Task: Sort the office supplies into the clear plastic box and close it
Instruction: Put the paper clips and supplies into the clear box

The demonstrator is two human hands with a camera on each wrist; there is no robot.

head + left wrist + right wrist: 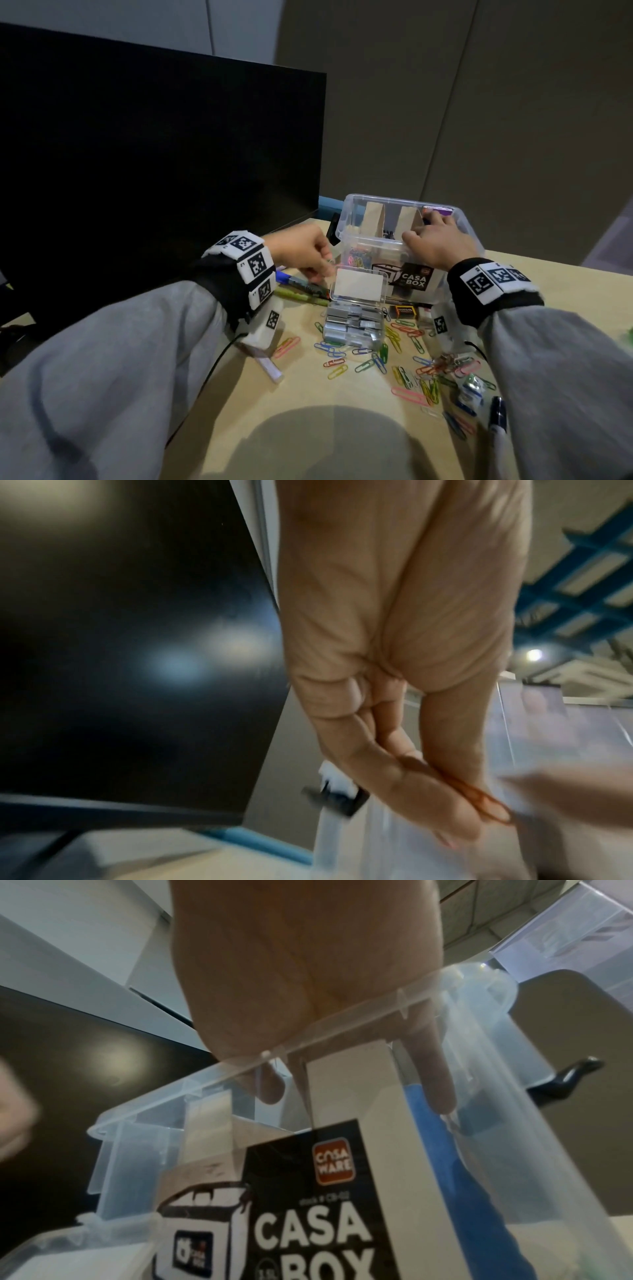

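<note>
The clear plastic box stands open on the desk, with a cardboard "CASA BOX" label inside its front wall. My right hand reaches over the near rim into its right side. One of its fingers points down beside a blue pen standing in the box; the label hides whether they hold it. My left hand hovers left of the box and pinches a red paper clip between thumb and fingers. A small clear staple case sits open in front of the box.
Several coloured paper clips lie scattered on the desk in front. A blue pen and a green marker lie under my left hand. Another marker lies near my right sleeve. A black monitor fills the left.
</note>
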